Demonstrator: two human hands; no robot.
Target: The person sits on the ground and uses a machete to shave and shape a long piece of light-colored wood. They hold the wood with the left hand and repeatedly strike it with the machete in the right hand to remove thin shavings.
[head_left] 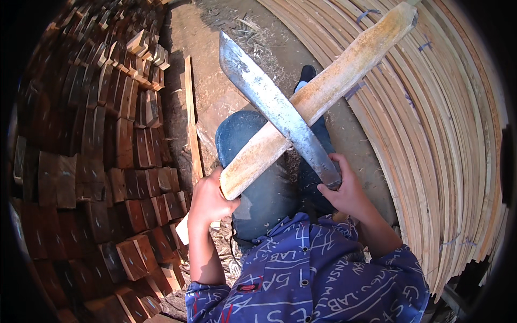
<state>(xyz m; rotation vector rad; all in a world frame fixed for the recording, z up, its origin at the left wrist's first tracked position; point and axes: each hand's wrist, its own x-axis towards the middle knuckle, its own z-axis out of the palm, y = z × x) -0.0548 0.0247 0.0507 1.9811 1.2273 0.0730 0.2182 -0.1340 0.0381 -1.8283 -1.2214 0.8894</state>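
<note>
My left hand (pixel 209 198) is closed round the near end of a long pale wooden stick (pixel 353 72), which slants up and away to the right across my knees. In my right hand (pixel 344 188) I grip a machete (pixel 277 113) by its handle end, the handle mostly hidden by my fingers. The broad grey blade points up to the left and crosses over the stick at about its middle. Blade and stick overlap there; whether they touch I cannot tell.
Stacked reddish-brown wood blocks (pixel 134 145) rise along my left. Long thin wooden strips (pixel 420 134), tied in bundles, lie along my right. A narrow batten (pixel 192 118) rests on the dirt ground (pixel 215 59) beside the blocks. Wood shavings (pixel 250 40) are scattered farther ahead.
</note>
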